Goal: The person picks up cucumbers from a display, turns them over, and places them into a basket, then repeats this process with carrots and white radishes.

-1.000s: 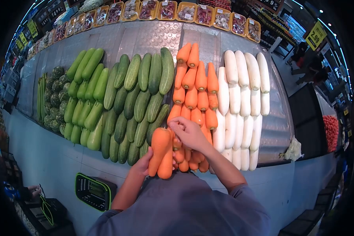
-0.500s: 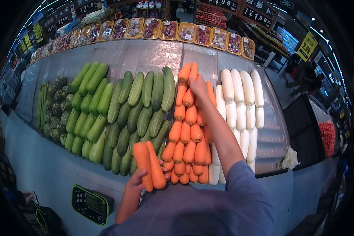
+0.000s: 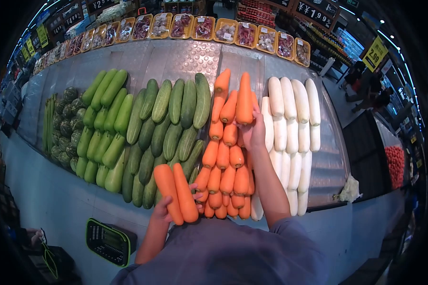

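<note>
My left hand (image 3: 162, 212) is closed around two large carrots, a thicker left carrot (image 3: 167, 190) and a slimmer right carrot (image 3: 185, 194), held side by side in front of my body. Over the upper part of the carrot pile (image 3: 222, 154), my right hand (image 3: 256, 134) grips a single carrot (image 3: 244, 100) by its thick end, its tip pointing away from me. Part of the pile lies hidden behind my right hand and forearm. White radishes (image 3: 292, 135) are stacked just right of that arm. Cucumbers (image 3: 170, 140) lie in rows beyond the carrots in my left hand.
Light green gourds (image 3: 104, 128) and round striped squashes (image 3: 67, 126) fill the display's left side. Wrapped yellow trays (image 3: 180, 26) line its back edge. A black basket with a green rim (image 3: 88, 237) stands on the floor at lower left. People (image 3: 368, 88) are in the right background.
My right hand has moved from the top of the pile slightly toward me and right, and a carrot now shows upright in its grip. My left hand still holds its two carrots.
</note>
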### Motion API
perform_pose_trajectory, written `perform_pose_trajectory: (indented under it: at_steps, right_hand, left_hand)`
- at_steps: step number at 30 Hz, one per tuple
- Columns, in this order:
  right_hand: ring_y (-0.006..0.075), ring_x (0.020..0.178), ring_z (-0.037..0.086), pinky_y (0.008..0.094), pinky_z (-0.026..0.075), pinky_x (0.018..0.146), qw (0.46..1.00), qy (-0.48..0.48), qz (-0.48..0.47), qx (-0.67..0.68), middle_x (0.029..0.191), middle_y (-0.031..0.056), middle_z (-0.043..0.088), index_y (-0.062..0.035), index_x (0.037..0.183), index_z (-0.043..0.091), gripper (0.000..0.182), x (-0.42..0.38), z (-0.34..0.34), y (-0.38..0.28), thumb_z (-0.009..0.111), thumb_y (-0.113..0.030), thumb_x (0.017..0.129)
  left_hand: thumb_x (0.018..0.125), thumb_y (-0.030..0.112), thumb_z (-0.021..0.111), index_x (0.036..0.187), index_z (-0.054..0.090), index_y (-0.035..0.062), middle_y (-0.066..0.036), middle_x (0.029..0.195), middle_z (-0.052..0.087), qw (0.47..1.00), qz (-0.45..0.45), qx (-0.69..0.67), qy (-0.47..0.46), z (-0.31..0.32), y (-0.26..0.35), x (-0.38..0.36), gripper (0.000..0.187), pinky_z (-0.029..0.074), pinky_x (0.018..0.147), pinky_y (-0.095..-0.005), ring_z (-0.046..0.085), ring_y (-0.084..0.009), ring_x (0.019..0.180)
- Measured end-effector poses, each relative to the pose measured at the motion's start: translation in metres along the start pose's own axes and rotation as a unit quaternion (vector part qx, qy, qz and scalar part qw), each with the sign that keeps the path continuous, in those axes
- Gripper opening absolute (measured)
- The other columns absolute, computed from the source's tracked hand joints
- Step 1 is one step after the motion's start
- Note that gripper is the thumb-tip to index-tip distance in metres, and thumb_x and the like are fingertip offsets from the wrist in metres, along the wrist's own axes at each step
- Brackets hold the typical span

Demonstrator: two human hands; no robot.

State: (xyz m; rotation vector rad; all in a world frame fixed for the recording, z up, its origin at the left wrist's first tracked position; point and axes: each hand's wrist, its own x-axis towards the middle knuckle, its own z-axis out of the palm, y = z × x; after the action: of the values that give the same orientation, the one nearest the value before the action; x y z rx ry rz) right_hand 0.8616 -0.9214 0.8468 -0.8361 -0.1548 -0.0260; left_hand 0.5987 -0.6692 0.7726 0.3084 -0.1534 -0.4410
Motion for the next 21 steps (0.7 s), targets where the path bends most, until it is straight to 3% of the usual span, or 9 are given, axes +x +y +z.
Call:
perform_pose_trajectory:
  at_steps: [1,3,4,6,11,13,14,19,21]
  right_hand:
    - [0.0221,0.086,0.065,0.0337,0.055,0.067,1.0,0.007,0.006,-0.001,0.126,0.015,0.062,-0.002,0.143,0.047,0.047,-0.025,0.001,-0.004,0.042,-0.032,0.107]
    - [0.0242,0.083,0.063,0.0331,0.053,0.063,0.974,-0.058,0.186,0.113,0.127,0.0168,0.06,-0.001,0.142,0.046,0.049,-0.07,-0.003,-0.005,0.041,-0.036,0.107]
    - [0.0242,0.083,0.063,0.0331,0.053,0.063,0.972,-0.043,0.198,0.119,0.127,0.0168,0.06,-0.001,0.142,0.046,0.049,-0.087,-0.012,0.003,0.041,-0.036,0.107]
    - [0.0262,0.079,0.06,0.0351,0.052,0.061,0.907,-0.106,0.297,0.28,0.124,0.018,0.059,0.0003,0.14,0.047,0.052,-0.121,-0.03,0.018,0.039,-0.04,0.108]
    - [0.0272,0.08,0.061,0.0347,0.051,0.061,0.902,-0.089,0.313,0.285,0.122,0.0184,0.059,0.0026,0.14,0.047,0.058,-0.183,-0.024,0.027,0.035,-0.044,0.108]
    - [0.0308,0.091,0.061,0.0372,0.051,0.07,0.886,-0.083,0.377,0.256,0.129,0.0221,0.056,0.0017,0.15,0.037,0.057,-0.196,-0.022,0.024,0.037,-0.036,0.106]
    - [0.0335,0.105,0.063,0.042,0.054,0.083,0.887,-0.091,0.355,0.281,0.136,0.0232,0.053,0.0007,0.151,0.036,0.056,-0.201,-0.023,0.027,0.036,-0.032,0.106]
    - [0.0363,0.119,0.061,0.0489,0.054,0.098,0.942,-0.088,0.275,0.171,0.145,0.0226,0.049,-0.0024,0.159,0.027,0.062,-0.217,-0.014,0.018,0.045,-0.026,0.105]
    - [0.0363,0.124,0.06,0.0509,0.053,0.103,0.948,-0.091,0.262,0.154,0.148,0.0219,0.047,-0.0033,0.161,0.023,0.067,-0.223,-0.014,0.018,0.052,-0.021,0.104]
  left_hand:
    - [0.091,0.036,0.073,0.159,0.018,-0.0065,-0.034,0.149,0.046,1.0,-0.003,-0.006,0.007,-0.002,0.0,0.005,0.097,0.042,0.116,-0.0577,0.053,-0.0459,0.136]
    - [0.092,0.026,0.073,0.162,0.015,0.0053,-0.023,0.163,0.029,1.0,-0.001,0.019,0.013,-0.01,0.0,0.009,0.093,0.039,0.111,-0.0747,0.037,-0.0523,0.145]
    - [0.092,0.026,0.073,0.162,0.015,0.0053,-0.023,0.163,0.029,0.999,-0.007,0.012,0.031,-0.004,0.002,0.011,0.093,0.039,0.111,-0.0747,0.037,-0.0523,0.145]
    - [0.092,0.023,0.073,0.157,0.021,-0.0062,-0.037,0.147,0.046,0.992,-0.014,0.113,0.055,0.015,0.004,0.021,0.088,0.044,0.116,-0.0541,0.052,-0.0425,0.138]
    - [0.092,0.016,0.075,0.155,0.027,-0.0055,-0.032,0.144,0.051,0.991,-0.036,0.106,0.067,0.013,-0.007,0.037,0.082,0.045,0.115,-0.0543,0.053,-0.0395,0.138]
    - [0.092,0.017,0.076,0.155,0.029,-0.005,-0.029,0.143,0.052,0.992,-0.037,0.105,0.066,0.006,-0.013,0.04,0.082,0.046,0.115,-0.0543,0.054,-0.0379,0.137]
    - [0.092,0.019,0.076,0.155,0.03,-0.0044,-0.027,0.143,0.052,0.992,-0.04,0.108,0.041,0.002,-0.015,0.041,0.081,0.046,0.115,-0.0529,0.055,-0.0363,0.135]
    - [0.095,0.025,0.075,0.155,0.032,-0.0029,-0.023,0.142,0.051,0.979,-0.007,0.194,0.068,0.005,-0.02,0.037,0.079,0.047,0.114,-0.0515,0.058,-0.0331,0.129]
    - [0.096,0.033,0.073,0.155,0.031,-0.0033,-0.022,0.146,0.049,0.995,-0.003,0.096,0.014,-0.007,-0.022,0.037,0.081,0.046,0.115,-0.0533,0.055,-0.0351,0.134]
